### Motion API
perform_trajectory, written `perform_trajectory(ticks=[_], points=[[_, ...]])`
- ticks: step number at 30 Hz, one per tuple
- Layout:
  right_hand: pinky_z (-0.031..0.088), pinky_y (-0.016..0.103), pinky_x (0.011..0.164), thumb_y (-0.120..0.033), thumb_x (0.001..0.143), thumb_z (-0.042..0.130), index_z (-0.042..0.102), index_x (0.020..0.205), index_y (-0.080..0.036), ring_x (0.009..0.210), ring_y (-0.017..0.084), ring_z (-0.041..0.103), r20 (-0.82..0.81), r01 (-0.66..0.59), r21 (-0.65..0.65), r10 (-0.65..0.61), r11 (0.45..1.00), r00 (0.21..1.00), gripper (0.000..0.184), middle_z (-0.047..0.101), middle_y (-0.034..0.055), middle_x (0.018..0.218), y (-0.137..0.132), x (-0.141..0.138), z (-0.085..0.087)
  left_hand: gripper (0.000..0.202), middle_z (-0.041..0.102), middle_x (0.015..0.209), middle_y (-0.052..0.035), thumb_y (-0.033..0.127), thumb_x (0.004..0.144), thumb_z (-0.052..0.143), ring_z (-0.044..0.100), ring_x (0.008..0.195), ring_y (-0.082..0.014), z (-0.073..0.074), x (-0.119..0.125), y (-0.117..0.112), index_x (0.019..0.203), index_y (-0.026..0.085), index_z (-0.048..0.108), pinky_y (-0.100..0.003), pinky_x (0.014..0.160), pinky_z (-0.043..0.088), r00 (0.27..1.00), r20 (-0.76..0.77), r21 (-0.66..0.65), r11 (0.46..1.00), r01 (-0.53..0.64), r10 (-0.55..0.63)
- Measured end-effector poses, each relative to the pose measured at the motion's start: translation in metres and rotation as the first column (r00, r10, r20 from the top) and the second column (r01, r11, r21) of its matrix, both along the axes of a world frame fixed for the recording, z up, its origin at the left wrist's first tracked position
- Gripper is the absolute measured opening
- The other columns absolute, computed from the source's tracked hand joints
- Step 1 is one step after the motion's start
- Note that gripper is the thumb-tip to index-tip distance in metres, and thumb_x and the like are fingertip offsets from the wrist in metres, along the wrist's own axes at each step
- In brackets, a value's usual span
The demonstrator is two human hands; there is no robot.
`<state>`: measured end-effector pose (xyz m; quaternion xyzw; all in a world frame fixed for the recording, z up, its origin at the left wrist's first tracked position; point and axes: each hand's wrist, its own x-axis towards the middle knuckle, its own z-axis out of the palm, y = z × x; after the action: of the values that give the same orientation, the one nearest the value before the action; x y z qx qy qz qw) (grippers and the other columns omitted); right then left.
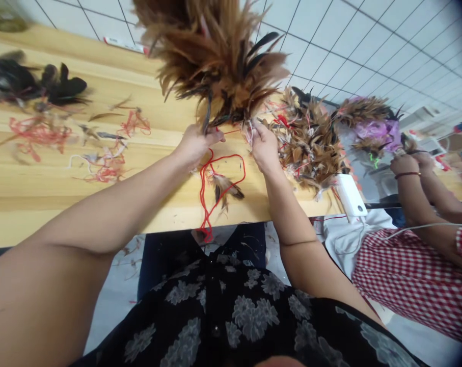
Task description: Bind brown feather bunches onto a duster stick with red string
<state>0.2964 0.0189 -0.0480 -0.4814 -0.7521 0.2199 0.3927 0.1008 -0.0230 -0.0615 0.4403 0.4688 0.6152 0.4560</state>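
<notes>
A large bundle of brown and dark feathers (223, 71) rises at the table's far side, in front of both my hands. My left hand (198, 144) is closed below its left part, with thumb and finger pinching a red string (241, 168). One taut stretch of that string crosses toward my right hand (265, 147). The right fingers are closed at the lower right of the bundle, around whitish quills or strips there; the exact grip is partly hidden. Loose loops of string lie between my forearms and hang over the table's front edge, around a small feather tuft (226, 189).
A feather heap (310, 140) and a white power bank (350, 196) with a cable lie right. Pink string scraps (37, 133) and dark feathers (62, 84) lie left. A marker (126, 45) rests at the back edge. Farther right, another person's hands (410, 165) work near a purple bag (379, 133).
</notes>
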Motion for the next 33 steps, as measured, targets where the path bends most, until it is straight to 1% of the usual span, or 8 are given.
perform_trajectory(ticks=[3,6,9,16,20,23,28,33], points=[[0.056,0.041,0.108,-0.032,0.107,0.041,0.073,0.113,-0.020,0.114,0.024,0.072,0.188,0.154,0.079,-0.167,0.985,0.968,0.035,0.076,0.0071,0.104,-0.005,0.002,0.010,0.015,0.065,0.077,-0.0043,0.024,0.078,0.075,0.065,0.082,-0.0218,0.003,0.004,-0.010,0.074,0.019,0.061,-0.037,0.088,0.054,0.963,-0.269,0.105,0.994,0.033,-0.003],[0.055,0.044,0.105,-0.024,0.106,0.041,0.071,0.108,-0.018,0.120,0.029,0.069,0.422,0.271,0.202,-0.334,0.941,0.843,0.030,0.074,0.0124,0.110,-0.012,0.006,0.023,0.022,0.060,0.072,-0.0046,0.027,0.086,0.070,0.064,0.082,-0.0247,0.010,0.006,-0.022,0.071,0.021,0.056,-0.042,0.092,0.052,0.752,-0.654,0.289,0.946,0.146,0.084],[0.051,0.046,0.106,-0.018,0.106,0.037,0.068,0.108,-0.017,0.125,0.031,0.065,0.565,0.239,0.295,-0.371,0.925,0.738,0.031,0.073,0.0165,0.115,-0.018,0.017,0.034,0.018,0.063,0.076,-0.0077,0.028,0.092,0.062,0.064,0.088,-0.0286,0.020,-0.001,-0.027,0.076,0.021,0.060,-0.046,0.094,0.050,0.572,-0.795,0.414,0.871,0.265,0.204],[0.048,0.046,0.107,-0.024,0.107,0.044,0.064,0.095,-0.017,0.123,0.030,0.061,0.667,0.105,0.257,-0.255,0.961,0.701,0.024,0.073,0.0161,0.111,-0.034,0.047,0.052,0.015,0.065,0.075,-0.0045,0.024,0.091,0.074,0.064,0.091,-0.0264,0.051,-0.030,-0.021,0.079,0.025,0.065,-0.047,0.100,0.047,0.690,-0.700,0.453,0.862,0.230,0.184],[0.051,0.041,0.100,-0.016,0.100,0.052,0.058,0.086,-0.019,0.109,0.025,0.064,0.444,0.277,0.167,-0.323,0.946,0.836,0.016,0.068,0.0085,0.095,-0.027,0.043,0.052,0.018,0.060,0.067,-0.0029,0.019,0.088,0.074,0.064,0.086,-0.0244,0.067,-0.021,-0.038,0.073,0.025,0.068,-0.043,0.096,0.050,0.775,-0.628,0.388,0.891,0.234,0.070],[0.050,0.027,0.082,-0.008,0.099,0.046,0.053,0.081,-0.020,0.082,0.014,0.060,0.055,0.340,-0.123,-0.336,0.932,0.940,0.023,0.054,-0.0003,0.074,-0.018,0.035,0.050,0.018,0.060,0.066,-0.0034,0.018,0.085,0.074,0.064,0.082,-0.0237,0.070,-0.009,-0.049,0.068,0.024,0.070,-0.040,0.091,0.051,0.780,-0.625,0.332,0.908,0.257,0.008],[0.022,0.014,0.048,-0.007,0.101,0.040,0.040,0.075,-0.021,0.049,0.006,0.027,-0.543,-0.134,-0.601,-0.279,0.788,0.792,0.030,0.033,-0.0082,0.058,-0.024,0.026,0.059,0.018,0.067,0.073,-0.0052,0.017,0.084,0.066,0.064,0.084,-0.0238,0.057,-0.009,-0.035,0.068,0.021,0.072,-0.038,0.093,0.051,0.712,-0.700,0.214,0.966,0.142,0.050],[0.019,0.012,0.044,-0.004,0.098,0.046,0.035,0.074,-0.022,0.046,0.005,0.024,-0.718,-0.414,-0.627,-0.284,0.660,0.636,0.031,0.033,-0.0093,0.057,-0.033,0.022,0.067,0.017,0.070,0.074,-0.0039,0.023,0.086,0.065,0.066,0.086,-0.0241,0.042,-0.022,-0.016,0.076,0.019,0.077,-0.039,0.097,0.053,0.723,-0.689,0.040,0.999,-0.035,0.054]])
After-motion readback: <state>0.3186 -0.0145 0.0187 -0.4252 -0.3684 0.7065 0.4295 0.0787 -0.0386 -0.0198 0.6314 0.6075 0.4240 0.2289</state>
